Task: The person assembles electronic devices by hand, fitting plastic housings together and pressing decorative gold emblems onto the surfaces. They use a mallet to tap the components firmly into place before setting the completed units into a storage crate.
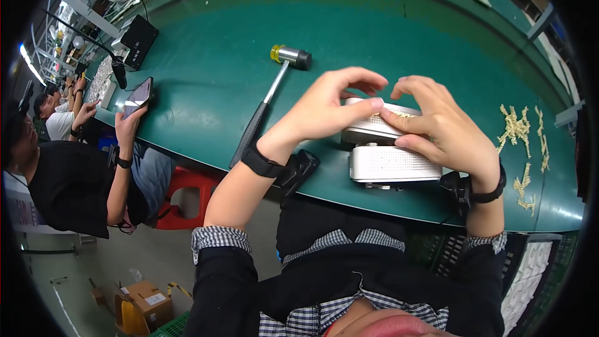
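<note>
Two white housings with dotted, perforated faces lie one behind the other near the table's front edge. My left hand [327, 105] is closed around the left end of the farther housing [368, 131], its thumb pressing on the top. My right hand [440, 122] grips the same housing from the right, one finger on a pale yellowish strip [405, 113] along its top. My hands hide much of that housing. Nearer to me, the second housing [393, 163] rests on the table, just below my right hand's fingers.
A mallet [274, 90] with yellow and black faces lies left of my hands. Pale yellow small pieces [515, 126] are scattered on the green table [374, 31] at right. On the left, a seated co-worker holds a phone [138, 98] near a black box [138, 40] and a red stool [187, 196].
</note>
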Tool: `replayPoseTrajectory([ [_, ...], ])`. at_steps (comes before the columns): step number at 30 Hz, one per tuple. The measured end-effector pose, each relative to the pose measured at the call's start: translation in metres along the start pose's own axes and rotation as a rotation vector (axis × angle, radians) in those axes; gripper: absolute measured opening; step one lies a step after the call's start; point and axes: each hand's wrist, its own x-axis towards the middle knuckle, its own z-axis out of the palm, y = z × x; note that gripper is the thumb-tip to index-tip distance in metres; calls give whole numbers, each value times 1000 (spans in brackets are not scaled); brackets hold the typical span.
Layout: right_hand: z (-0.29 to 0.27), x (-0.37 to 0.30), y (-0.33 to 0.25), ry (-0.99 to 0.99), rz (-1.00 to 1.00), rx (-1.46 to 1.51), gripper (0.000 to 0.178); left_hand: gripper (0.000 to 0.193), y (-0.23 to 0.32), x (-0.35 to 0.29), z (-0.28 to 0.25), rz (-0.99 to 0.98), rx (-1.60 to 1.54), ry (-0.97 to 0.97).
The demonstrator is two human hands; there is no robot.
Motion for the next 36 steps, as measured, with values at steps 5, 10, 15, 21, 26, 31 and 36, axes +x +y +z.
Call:
replayPoseTrajectory([
  [5,-4,-5,0,-24,90,137,43,30,-1,4,12,-168,-202,-153],
  [10,-8,-3,10,-31,175,365,38,28,-10,-5,15,-200,-274,-90],
  [15,-17,-3,16,-89,243,480,30,19,-15,-4,15,-130,-254,-82],
  [21,-11,-11,21,-23,106,345,25,11,-11,2,20,-142,-257,-51],
  [26,-16,-17,12,-69,130,83,25,13,-8,5,23,-187,-302,-20],
  [31,-10,-3,0,-40,83,-29,28,20,-5,3,12,-329,-200,7],
  [36,0,-3,-25,121,-35,-132,23,23,-15,6,20,60,21,-19],
])
